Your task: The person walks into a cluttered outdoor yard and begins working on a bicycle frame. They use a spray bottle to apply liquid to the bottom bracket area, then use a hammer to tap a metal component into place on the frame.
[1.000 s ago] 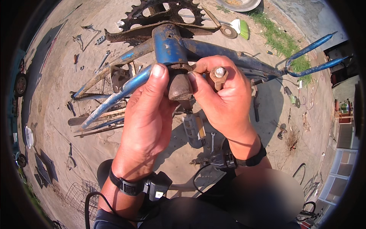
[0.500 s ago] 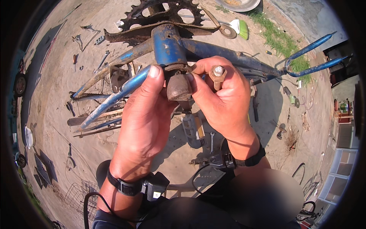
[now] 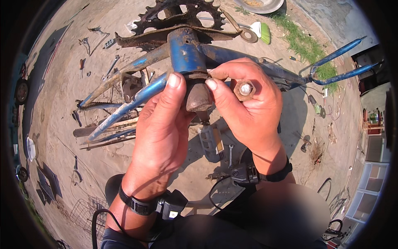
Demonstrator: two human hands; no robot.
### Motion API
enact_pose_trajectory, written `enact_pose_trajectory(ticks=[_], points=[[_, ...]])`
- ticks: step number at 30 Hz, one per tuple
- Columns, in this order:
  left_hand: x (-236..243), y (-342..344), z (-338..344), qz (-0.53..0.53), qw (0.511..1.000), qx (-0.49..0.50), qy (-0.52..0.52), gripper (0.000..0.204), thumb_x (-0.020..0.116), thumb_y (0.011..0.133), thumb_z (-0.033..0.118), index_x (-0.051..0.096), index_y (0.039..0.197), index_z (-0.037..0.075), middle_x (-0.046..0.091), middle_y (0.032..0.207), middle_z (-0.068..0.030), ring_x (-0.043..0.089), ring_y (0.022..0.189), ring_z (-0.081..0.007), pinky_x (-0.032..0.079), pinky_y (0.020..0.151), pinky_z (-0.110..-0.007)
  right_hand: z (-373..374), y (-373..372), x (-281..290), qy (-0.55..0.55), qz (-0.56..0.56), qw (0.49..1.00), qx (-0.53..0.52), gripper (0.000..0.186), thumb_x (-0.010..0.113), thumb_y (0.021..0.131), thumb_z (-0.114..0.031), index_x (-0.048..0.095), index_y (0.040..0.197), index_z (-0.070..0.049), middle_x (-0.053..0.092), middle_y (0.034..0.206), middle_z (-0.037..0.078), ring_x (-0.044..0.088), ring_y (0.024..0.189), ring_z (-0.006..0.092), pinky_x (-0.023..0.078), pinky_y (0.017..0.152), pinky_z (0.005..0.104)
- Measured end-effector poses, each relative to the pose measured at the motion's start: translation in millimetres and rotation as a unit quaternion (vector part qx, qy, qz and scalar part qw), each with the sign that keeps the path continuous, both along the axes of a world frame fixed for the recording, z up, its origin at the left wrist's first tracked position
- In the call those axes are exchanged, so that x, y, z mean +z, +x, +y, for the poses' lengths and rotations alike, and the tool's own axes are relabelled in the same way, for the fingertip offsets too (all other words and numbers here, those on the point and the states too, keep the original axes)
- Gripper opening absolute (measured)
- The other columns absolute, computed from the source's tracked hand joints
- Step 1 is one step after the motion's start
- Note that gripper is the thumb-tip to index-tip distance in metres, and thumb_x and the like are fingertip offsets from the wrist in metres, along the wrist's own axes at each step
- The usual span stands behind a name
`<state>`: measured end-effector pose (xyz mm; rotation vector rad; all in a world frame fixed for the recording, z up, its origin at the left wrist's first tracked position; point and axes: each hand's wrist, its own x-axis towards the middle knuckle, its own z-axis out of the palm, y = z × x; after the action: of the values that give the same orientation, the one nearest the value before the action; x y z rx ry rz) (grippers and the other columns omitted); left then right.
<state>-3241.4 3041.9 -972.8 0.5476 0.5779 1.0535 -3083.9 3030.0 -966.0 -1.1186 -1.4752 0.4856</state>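
Both the left hand (image 3: pixel 159 124) and the right hand (image 3: pixel 248 110) pinch a rusty brown cup (image 3: pixel 198 96) seated at the bottom bracket of an upturned blue bicycle frame (image 3: pixel 182 52), the right also clasping a rusty nut (image 3: pixel 244 89), with the chainring (image 3: pixel 178 14) beyond and tools (image 3: pixel 108 68) scattered over the sandy ground (image 3: pixel 62 103).

chainring (image 3: pixel 174 14) behind frame shell (image 3: pixel 184 54); pedal (image 3: pixel 210 143) on ground below.

The sandy brown dirt ground (image 3: pixel 62 62) holds small metal wrenches (image 3: pixel 111 66), a grey bike pedal (image 3: pixel 210 143), a green-bristled brush (image 3: pixel 259 30) (near the grass patch (image 3: pixel 304 43)) and a wire basket (image 3: pixel 85 213).
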Motion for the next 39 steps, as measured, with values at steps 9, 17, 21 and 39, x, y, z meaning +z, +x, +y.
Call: enact_pose_trajectory(ticks=[9,17,21,39], points=[[-22,-8,5,-0.031,0.996,-0.047,0.062,0.046,0.047,0.109,0.045,0.059,0.134,0.008,0.068,0.127,-0.0064,0.063,0.119,-0.0202,0.045,0.107,-0.041,1,-1,-1,0.011,0.005,1.000,0.002,0.011,0.073,0.089,0.004,0.070,0.099,0.001,0.069,0.095,0.008,0.063,0.083,0.0119,0.050,0.072,0.0246],[-17,-5,2,-0.001,0.998,-0.027,0.053,0.046,0.047,0.109,0.045,0.059,0.135,0.008,0.067,0.128,-0.0070,0.063,0.119,-0.0202,0.046,0.107,-0.041,2,1,0,0.005,-0.013,1.000,0.003,0.013,0.073,0.089,0.006,0.070,0.100,0.001,0.069,0.096,0.008,0.061,0.082,0.0111,0.049,0.071,0.0238],[-26,-8,4,-0.009,0.997,-0.038,0.074,0.046,0.048,0.109,0.044,0.058,0.135,0.007,0.067,0.129,-0.0077,0.062,0.121,-0.0206,0.044,0.109,-0.041,2,4,-4,0.010,-0.013,1.000,0.006,0.014,0.074,0.088,0.007,0.069,0.100,0.001,0.069,0.097,0.008,0.061,0.081,0.0103,0.048,0.070,0.0229],[-18,-5,3,-0.002,0.996,-0.038,0.085,0.047,0.049,0.109,0.045,0.057,0.136,0.007,0.065,0.133,-0.0076,0.060,0.124,-0.0203,0.043,0.111,-0.041,-1,3,-3,-0.039,0.008,0.999,0.002,0.012,0.073,0.090,0.005,0.069,0.101,0.001,0.069,0.095,0.004,0.063,0.081,0.0067,0.052,0.070,0.0221]])
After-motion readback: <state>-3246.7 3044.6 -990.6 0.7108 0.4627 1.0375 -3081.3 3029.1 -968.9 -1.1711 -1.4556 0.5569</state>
